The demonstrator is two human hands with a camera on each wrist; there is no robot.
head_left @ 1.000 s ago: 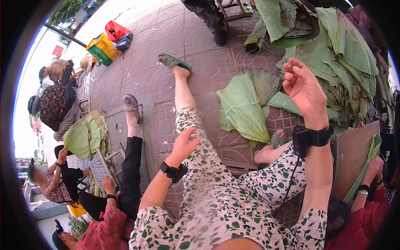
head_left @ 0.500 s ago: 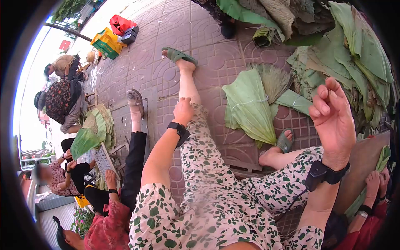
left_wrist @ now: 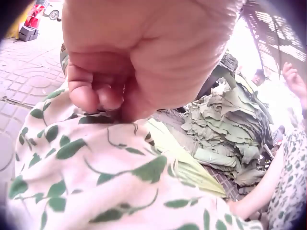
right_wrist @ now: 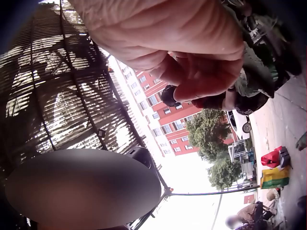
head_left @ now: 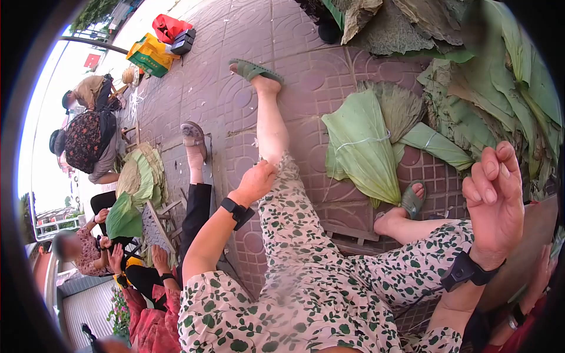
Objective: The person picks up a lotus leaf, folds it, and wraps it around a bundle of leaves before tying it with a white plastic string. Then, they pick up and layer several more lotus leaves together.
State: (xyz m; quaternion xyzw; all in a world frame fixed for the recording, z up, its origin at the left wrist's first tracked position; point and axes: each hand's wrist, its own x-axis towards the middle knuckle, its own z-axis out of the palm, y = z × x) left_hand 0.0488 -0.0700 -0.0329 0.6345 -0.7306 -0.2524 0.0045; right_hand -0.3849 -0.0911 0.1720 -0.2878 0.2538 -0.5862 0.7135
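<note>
In the head view my left hand [head_left: 256, 180] is at the knee of the outstretched leg. Its fingers are curled and pinch the cloth of the leaf-print trouser leg [head_left: 294, 203] near the hem. The left wrist view shows the fingertips [left_wrist: 85, 98] down at the printed cloth [left_wrist: 120, 167], the grip itself partly hidden. Raised to the right, my right hand [head_left: 497, 200] is held up with fingers loosely bent and nothing in them. A tied bundle of green leaves [head_left: 360, 144] lies on the paving between the feet, left of the right hand.
Large dried leaves [head_left: 465, 112] are heaped at the right. A low wooden slat piece [head_left: 351, 233] lies near the right foot. Seated people are close on both sides; one at left has a leaf stack [head_left: 141, 176]. Bags [head_left: 152, 56] stand on the paving [head_left: 206, 76] farther off.
My left hand has come forward to the knee and taken hold of the trouser cloth. The right hand has shifted right and lower in the head view, still raised.
</note>
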